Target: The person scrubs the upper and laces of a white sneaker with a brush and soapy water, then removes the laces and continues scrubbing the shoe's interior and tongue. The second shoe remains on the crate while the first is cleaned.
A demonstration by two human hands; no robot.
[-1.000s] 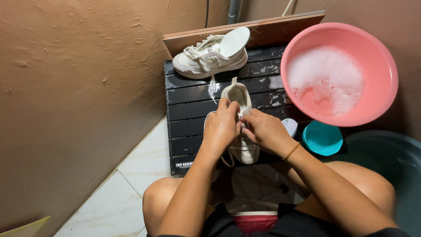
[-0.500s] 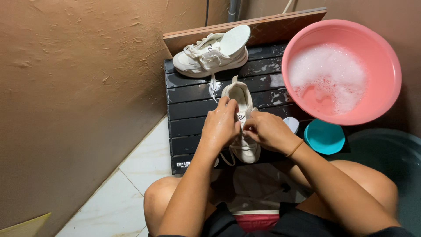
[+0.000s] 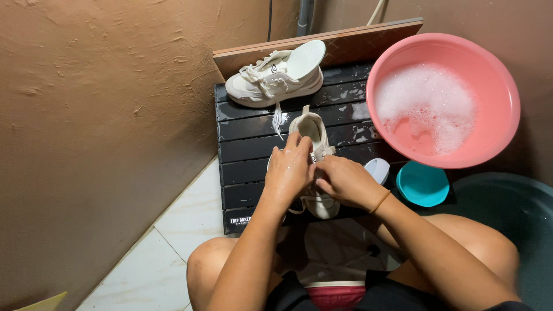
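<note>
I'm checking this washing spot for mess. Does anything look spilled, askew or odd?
Mostly tidy. The far shoe leans tilted against the wooden board, its insole sticking up out of it, and water patches lie on the black slatted platform. Both hands, left hand and right hand, grip the near shoe.

A wet black slatted platform point(image 3: 253, 144) sits on the tiled floor point(image 3: 173, 242). Two white sneakers lie on it, one point(image 3: 273, 78) at the back, the other point(image 3: 314, 167) mid-platform
</note>
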